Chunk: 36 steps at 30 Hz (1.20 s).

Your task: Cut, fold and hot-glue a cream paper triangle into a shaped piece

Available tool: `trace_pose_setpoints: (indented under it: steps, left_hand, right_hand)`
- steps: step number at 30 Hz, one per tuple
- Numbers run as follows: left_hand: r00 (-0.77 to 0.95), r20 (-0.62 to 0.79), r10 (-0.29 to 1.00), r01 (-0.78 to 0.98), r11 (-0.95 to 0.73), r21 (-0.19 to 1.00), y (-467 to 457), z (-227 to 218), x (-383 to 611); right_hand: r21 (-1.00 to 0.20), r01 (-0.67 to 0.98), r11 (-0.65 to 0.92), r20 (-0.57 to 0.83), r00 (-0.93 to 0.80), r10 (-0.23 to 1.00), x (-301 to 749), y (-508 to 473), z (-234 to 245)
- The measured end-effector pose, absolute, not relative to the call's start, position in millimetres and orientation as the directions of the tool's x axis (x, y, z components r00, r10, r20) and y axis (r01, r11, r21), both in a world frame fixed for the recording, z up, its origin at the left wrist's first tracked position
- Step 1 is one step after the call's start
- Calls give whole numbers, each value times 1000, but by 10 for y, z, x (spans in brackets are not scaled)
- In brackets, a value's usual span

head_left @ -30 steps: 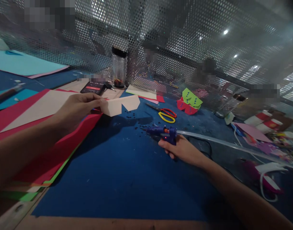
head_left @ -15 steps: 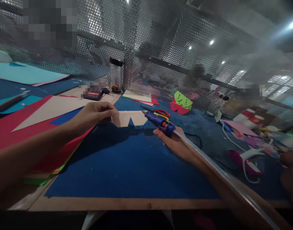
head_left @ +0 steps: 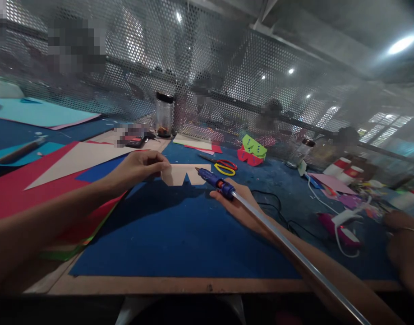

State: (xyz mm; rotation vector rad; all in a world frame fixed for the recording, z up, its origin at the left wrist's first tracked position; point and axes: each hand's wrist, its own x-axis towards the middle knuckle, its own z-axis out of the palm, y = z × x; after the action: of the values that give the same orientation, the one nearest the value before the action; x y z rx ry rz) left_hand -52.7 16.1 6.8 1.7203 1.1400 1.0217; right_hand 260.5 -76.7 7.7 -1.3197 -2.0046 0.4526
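My left hand [head_left: 146, 164] pinches the left end of a cream paper cutout [head_left: 175, 175], which has a pointed notch in its lower edge. The cutout is held just above the blue table mat [head_left: 180, 239]. In my right hand [head_left: 239, 203] is a blue hot glue gun [head_left: 215, 180], its nozzle over the right part of the cutout. A long clear glue stick [head_left: 288, 248] sticks out of its rear and runs along my forearm. Behind the gun lie scissors [head_left: 225, 167] with red and yellow handles, blades pointing left.
Red, cream and blue paper sheets [head_left: 11, 194] lie at left. Green and red folded cutouts [head_left: 252, 151] stand at the back, near a dark-lidded jar [head_left: 164, 115]. To the right are a white cord [head_left: 338, 234], a magenta device [head_left: 328, 223] and another person's hand [head_left: 399, 225].
The glue gun's nozzle has shifted left, from the cutout's right end to farther in over its right part. My left hand keeps its pinch. The whole view has tilted slightly.
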Motion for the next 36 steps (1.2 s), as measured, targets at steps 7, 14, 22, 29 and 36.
trace_pose_setpoints:
  steps: [7,14,22,29,36]
  left_hand:
    - [258,205,944,283,-277,918,182,53,-526]
    - [261,217,941,291,-291,912,183,52,-532]
    - [261,198,945,283,-271,920,176,61,-524]
    - [269,189,944,284,-265,922,144,83,-525]
    - [271,191,944,279,-267,923,174,72,-535]
  right_hand:
    - [-587,700,407,355,-229,906,2600,-772,82]
    - [-585,702,407,352,-232,907,2583,-777,105]
    - [-554,728,405,356,-233,905,2586,-770,100]
    - [-582,717,384,329,-225,917,2580,-783,123]
    - [-694,652,305,264,-163,951,2576,-805,115]
